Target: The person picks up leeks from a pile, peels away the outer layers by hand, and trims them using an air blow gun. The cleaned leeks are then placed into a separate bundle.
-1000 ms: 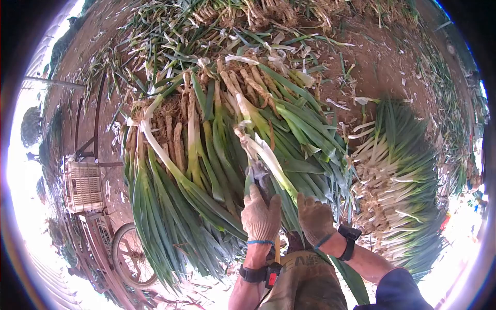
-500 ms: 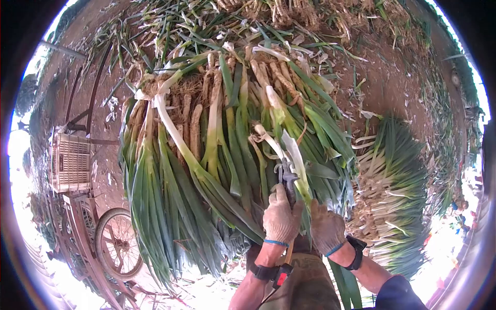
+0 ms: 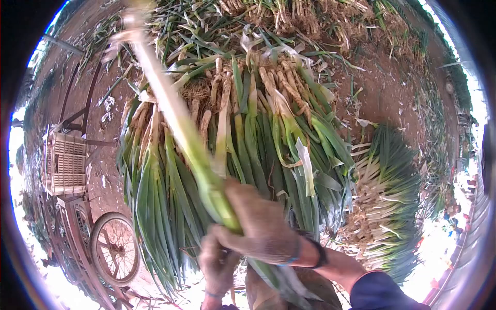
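A long leek [image 3: 181, 124] slants from the top left down to the hands, its root end blurred. My right hand [image 3: 263, 222], in a knitted glove, is closed around its green part. Just below and to the left, my gloved left hand [image 3: 219, 263] is closed near the leek's lower green part, touching or nearly touching my right hand. Something dark shows between its fingers, too blurred to make out. Beneath the held leek lies a large pile of leeks [image 3: 248, 134], roots towards the top and leaves hanging down.
More leeks [image 3: 392, 206] are stacked on the right. At the left stand a pale slatted crate [image 3: 65, 163] and a spoked wheel [image 3: 115, 249] beside a frame. Loose leaves and further root bundles [image 3: 299, 18] lie on the soil at the top.
A leek is now raised across the view in my right hand, which has moved left and up. My left hand has moved left and down, and the grey metal tool no longer shows clearly.
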`<state>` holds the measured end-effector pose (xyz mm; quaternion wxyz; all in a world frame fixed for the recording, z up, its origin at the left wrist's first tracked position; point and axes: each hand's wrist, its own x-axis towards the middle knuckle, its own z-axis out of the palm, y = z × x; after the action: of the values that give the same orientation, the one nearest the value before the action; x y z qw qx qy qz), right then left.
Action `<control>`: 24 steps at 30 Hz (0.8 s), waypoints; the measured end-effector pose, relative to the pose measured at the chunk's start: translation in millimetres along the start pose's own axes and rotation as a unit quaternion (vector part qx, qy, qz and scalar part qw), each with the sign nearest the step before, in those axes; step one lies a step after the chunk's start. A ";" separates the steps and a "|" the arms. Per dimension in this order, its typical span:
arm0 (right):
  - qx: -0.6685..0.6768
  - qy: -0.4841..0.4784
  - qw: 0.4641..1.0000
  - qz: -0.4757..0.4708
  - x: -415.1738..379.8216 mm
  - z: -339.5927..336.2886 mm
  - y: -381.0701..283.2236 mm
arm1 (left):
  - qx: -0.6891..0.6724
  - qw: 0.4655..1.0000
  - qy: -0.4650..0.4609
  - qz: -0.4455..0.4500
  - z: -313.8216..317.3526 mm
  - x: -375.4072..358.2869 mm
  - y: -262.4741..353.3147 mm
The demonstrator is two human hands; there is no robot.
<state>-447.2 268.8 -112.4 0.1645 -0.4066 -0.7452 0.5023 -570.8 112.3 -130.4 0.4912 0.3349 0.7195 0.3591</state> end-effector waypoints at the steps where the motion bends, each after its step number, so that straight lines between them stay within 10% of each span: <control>1: 0.001 -0.016 1.000 0.003 14.7 16.9 -5.1 | -0.055 0.992 0.114 -0.017 -8.5 2.5 3.1; 6: -0.306 0.222 0.926 -0.014 44.0 38.7 112.0 | -0.105 0.950 0.295 0.005 -42.8 5.4 -22.7; 9: -0.356 0.089 0.874 0.317 40.6 -5.6 197.2 | -0.037 0.970 0.240 0.020 -29.1 16.1 -35.9; 12: -0.418 -0.062 0.858 0.292 36.1 -36.3 267.7 | -0.016 0.987 0.162 -0.010 -6.3 20.8 -35.9; 17: -0.287 -0.076 0.929 0.222 64.9 -120.6 250.7 | 0.115 0.992 0.050 0.032 11.1 20.8 -26.7; 20: -0.053 -0.139 0.907 0.395 136.8 -180.8 206.2 | 0.120 0.992 0.029 0.000 11.4 19.8 -18.2; 23: -0.152 -0.185 0.969 0.060 212.9 -230.6 174.6 | 0.127 0.991 0.037 -0.007 16.2 25.0 -5.9; 24: 0.010 -0.127 0.990 0.058 256.3 -246.1 192.9 | 0.124 0.991 0.046 -0.007 17.7 26.0 -6.0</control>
<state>-359.0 649.6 -215.9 0.0428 -0.3803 -0.7301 0.5660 -562.4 134.2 -152.2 0.4148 0.3712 0.7824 0.2791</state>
